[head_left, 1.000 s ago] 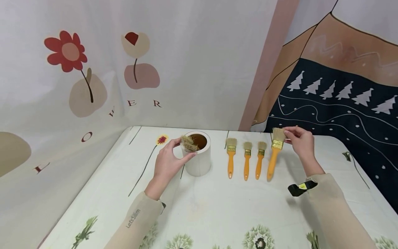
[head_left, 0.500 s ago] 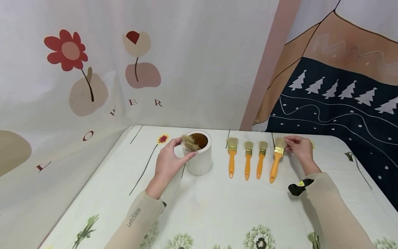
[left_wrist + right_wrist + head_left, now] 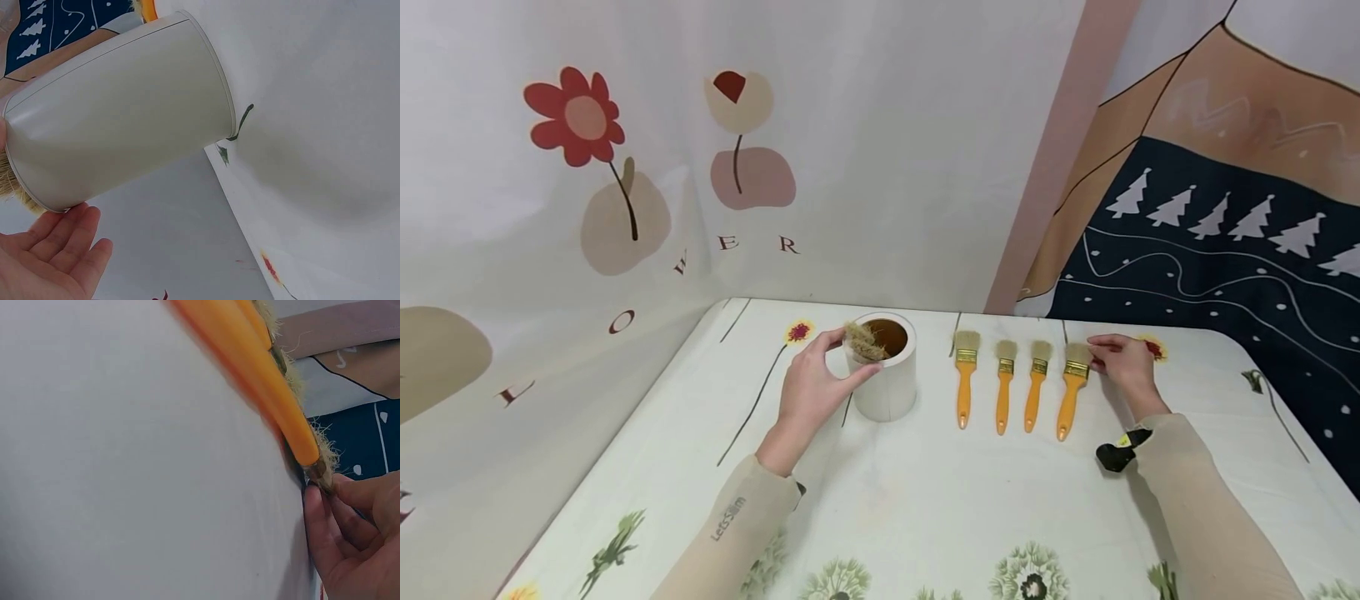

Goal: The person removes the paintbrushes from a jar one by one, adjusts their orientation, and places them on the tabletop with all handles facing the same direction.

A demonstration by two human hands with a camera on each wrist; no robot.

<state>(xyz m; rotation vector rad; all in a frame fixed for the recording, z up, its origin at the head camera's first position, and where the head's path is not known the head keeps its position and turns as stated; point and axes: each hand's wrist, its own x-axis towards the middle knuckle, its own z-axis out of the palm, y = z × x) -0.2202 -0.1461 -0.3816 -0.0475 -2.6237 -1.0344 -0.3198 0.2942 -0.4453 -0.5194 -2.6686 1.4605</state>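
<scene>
A white cylindrical holder (image 3: 886, 392) with a brown inside stands upright on the table. At its left rim my left hand (image 3: 816, 379) holds it, thumb at the front and fingers behind. Tan bristles (image 3: 861, 340) stick out of the mouth between thumb and fingers; whatever they belong to is hidden inside. In the left wrist view the fingertips (image 3: 78, 212) meet the holder's rim. My right hand (image 3: 1127, 367) pinches the bristle end of an orange-handled paintbrush (image 3: 1066, 408), which lies at the right end of a row. The right wrist view shows thumb and fingers (image 3: 350, 494) at its bristles.
To the left of that brush lie a wide paintbrush (image 3: 963, 392) and two narrower ones (image 3: 1003, 396), handles towards me. A white cloth (image 3: 925, 492) with printed flowers covers the table. Printed curtains (image 3: 887, 167) hang along its far and left sides.
The rightmost paintbrush has come down onto the table beside the others, my right hand lowering with it. The left hand keeps its hold on the holder. The head view has shifted slightly.
</scene>
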